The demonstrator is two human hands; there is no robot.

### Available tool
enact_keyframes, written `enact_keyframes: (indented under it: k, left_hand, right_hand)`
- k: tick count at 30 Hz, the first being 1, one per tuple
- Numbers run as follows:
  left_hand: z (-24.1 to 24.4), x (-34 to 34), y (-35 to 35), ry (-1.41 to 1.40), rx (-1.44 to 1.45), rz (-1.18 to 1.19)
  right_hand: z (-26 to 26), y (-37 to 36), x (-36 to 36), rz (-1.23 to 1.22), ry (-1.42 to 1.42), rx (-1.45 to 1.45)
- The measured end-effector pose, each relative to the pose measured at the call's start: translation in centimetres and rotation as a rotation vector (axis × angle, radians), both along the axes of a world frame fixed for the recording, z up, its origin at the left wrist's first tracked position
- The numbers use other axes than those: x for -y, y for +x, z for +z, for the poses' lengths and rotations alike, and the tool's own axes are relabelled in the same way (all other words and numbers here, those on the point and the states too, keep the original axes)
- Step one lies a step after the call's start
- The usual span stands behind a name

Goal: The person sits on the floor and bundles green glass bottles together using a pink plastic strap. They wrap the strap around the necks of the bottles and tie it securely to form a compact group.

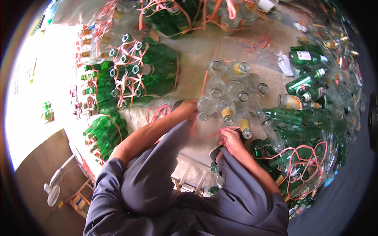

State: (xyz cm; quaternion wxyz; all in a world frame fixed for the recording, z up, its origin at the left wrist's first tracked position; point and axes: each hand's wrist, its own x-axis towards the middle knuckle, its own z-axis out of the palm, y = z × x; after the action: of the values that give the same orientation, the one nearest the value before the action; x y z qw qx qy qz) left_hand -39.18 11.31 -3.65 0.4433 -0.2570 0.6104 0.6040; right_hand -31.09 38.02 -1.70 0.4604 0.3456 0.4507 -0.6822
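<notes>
In front of me a group of clear glass bottles [236,90] stands close together on the floor, some with yellow labels. A pink plastic strap [204,84] runs along their left side. My left hand [189,108] is at the near left bottle, fingers closed on the strap, which hangs blurred below it. At the near side of the group, my right hand [231,139] pinches a pink strand [213,135] between thumb and fingers. The strand's course between my hands is blurred.
Strapped bundles of green bottles [159,67] stand at left, more [174,17] at the back. On the right lies a heap of loose bottles [313,118] with a tangled pink strap [307,168] on it. A wooden stool [81,199] and a fan [53,193] are at lower left.
</notes>
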Motion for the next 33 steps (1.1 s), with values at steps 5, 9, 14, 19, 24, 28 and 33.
enact_keyframes:
  k: [5, 9, 14, 19, 24, 28, 33]
  left_hand:
    - [-0.1, 0.3, 0.3, 0.192, 0.166, 0.205]
    - [0.3, 0.3, 0.4, 0.249, 0.053, 0.196]
    - [-5.3, 1.1, 3.3, 0.115, -0.505, 0.011]
    - [-3.1, 1.0, 2.3, 0.131, -0.332, 0.046]
    - [0.1, 1.1, 0.7, 0.201, -0.017, 0.136]
    - [-1.4, 0.9, 1.5, 0.139, -0.049, 0.167]
    - [-0.1, 1.2, 0.9, -0.112, -0.241, -0.067]
  right_hand:
    - [0.3, -1.9, 4.6, 0.129, -0.136, 0.084]
    - [1.1, -5.5, 8.4, 0.128, -0.110, 0.170]
    - [-0.6, -5.8, 10.6, 0.132, -0.138, 0.191]
    - [0.0, -5.4, 11.5, 0.060, -0.141, 0.196]
    - [-1.2, -4.6, 10.6, 0.173, -0.078, 0.080]
    - [-0.1, -4.8, 11.7, 0.178, -0.031, 0.076]
    - [-0.1, -4.8, 12.3, 0.200, -0.038, 0.029]
